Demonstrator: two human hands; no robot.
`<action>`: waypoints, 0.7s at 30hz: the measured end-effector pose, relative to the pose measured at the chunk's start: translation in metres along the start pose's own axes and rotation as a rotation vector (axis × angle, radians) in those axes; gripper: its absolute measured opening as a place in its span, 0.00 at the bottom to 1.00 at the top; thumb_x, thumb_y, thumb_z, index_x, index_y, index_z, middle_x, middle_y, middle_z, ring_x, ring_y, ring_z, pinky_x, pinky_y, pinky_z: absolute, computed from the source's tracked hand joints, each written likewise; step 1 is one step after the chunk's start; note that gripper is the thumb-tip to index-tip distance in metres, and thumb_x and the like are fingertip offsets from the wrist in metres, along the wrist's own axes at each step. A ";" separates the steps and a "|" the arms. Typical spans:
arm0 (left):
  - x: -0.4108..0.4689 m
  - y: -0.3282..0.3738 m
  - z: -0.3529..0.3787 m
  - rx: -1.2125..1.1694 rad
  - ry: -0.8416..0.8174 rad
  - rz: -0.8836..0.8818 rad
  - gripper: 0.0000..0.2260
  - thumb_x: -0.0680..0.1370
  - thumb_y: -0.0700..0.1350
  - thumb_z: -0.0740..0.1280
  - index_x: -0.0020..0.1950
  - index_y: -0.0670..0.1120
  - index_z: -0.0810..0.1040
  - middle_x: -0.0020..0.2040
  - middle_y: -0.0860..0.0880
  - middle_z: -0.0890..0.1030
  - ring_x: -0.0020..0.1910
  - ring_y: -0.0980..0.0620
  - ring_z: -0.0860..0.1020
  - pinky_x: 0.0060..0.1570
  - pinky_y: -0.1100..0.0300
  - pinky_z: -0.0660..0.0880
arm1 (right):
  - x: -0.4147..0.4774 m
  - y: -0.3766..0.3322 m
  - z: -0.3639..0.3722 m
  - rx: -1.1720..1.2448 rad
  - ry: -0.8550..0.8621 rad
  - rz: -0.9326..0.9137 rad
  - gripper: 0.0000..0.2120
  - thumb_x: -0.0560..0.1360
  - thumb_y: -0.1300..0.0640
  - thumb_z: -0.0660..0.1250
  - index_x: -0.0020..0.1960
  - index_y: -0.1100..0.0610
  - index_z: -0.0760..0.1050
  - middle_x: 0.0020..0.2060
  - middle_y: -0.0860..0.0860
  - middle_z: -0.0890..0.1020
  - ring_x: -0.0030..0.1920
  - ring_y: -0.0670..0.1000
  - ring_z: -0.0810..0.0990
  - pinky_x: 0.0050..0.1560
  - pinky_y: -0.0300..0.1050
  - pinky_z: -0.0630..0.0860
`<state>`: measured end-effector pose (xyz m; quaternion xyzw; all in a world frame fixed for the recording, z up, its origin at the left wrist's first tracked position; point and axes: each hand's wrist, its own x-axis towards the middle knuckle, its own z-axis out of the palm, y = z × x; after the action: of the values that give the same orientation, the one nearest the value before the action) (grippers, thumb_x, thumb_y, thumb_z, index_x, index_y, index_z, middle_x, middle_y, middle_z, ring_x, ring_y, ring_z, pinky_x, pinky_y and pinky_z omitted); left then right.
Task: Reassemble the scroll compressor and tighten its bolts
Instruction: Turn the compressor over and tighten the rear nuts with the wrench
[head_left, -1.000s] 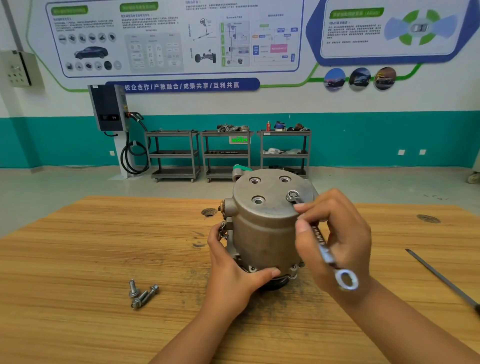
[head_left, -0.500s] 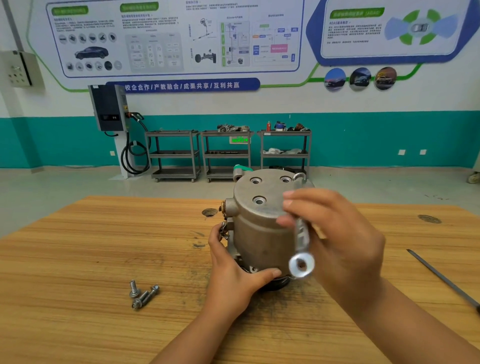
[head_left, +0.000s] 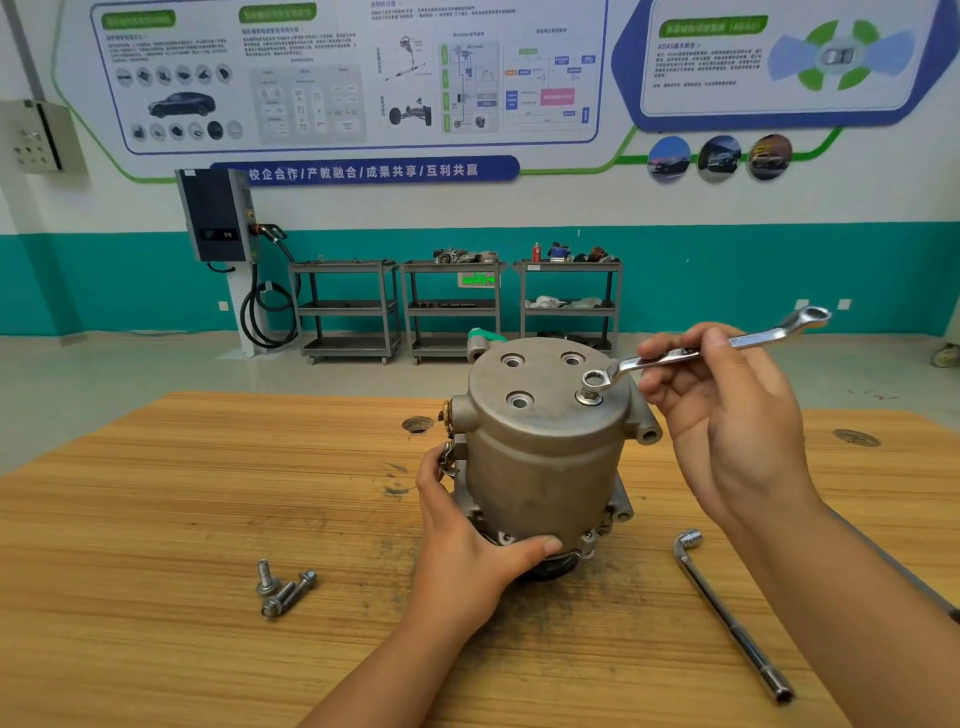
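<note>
The compressor (head_left: 540, 467) stands on the table (head_left: 156, 519) between the hands. Its top bolt (head_left: 588, 397) sits left of the right hand (head_left: 727, 415), just beside the wrench (head_left: 706, 351) ring. Loose bolts (head_left: 283, 590) lie left of the left hand (head_left: 467, 561), and an L-wrench (head_left: 727, 618) lies right of it.

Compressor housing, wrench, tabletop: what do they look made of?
Housing: probably cast aluminium, dull matte grey, rounded cast edges. Wrench: likely chromed steel, mirror-bright glints. Tabletop: wood or wood-look laminate, striped grain, dark scuffs.
</note>
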<state>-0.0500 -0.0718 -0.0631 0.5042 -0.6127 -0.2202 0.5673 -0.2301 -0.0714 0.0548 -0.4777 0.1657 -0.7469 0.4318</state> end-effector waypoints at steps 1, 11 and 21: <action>0.000 0.000 0.000 0.002 0.002 0.001 0.52 0.58 0.55 0.83 0.54 0.81 0.41 0.68 0.61 0.57 0.67 0.58 0.63 0.61 0.63 0.61 | 0.001 0.001 -0.002 0.025 -0.005 0.035 0.13 0.83 0.61 0.50 0.44 0.59 0.69 0.34 0.52 0.83 0.31 0.48 0.78 0.35 0.38 0.76; 0.000 0.001 0.001 0.019 -0.004 0.004 0.52 0.58 0.56 0.82 0.54 0.79 0.40 0.68 0.62 0.56 0.66 0.59 0.62 0.60 0.64 0.60 | -0.001 0.010 -0.007 0.035 0.069 0.038 0.15 0.81 0.64 0.50 0.39 0.58 0.70 0.32 0.52 0.82 0.33 0.47 0.77 0.33 0.36 0.71; -0.002 0.001 0.002 0.015 0.000 -0.005 0.52 0.58 0.54 0.82 0.59 0.74 0.41 0.68 0.61 0.56 0.67 0.58 0.62 0.61 0.64 0.60 | -0.026 0.020 -0.001 -0.383 -0.085 -0.467 0.09 0.69 0.59 0.59 0.32 0.55 0.73 0.32 0.50 0.78 0.38 0.46 0.77 0.39 0.40 0.72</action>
<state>-0.0524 -0.0704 -0.0633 0.5099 -0.6133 -0.2170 0.5629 -0.2169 -0.0624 0.0260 -0.6063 0.1708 -0.7606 0.1570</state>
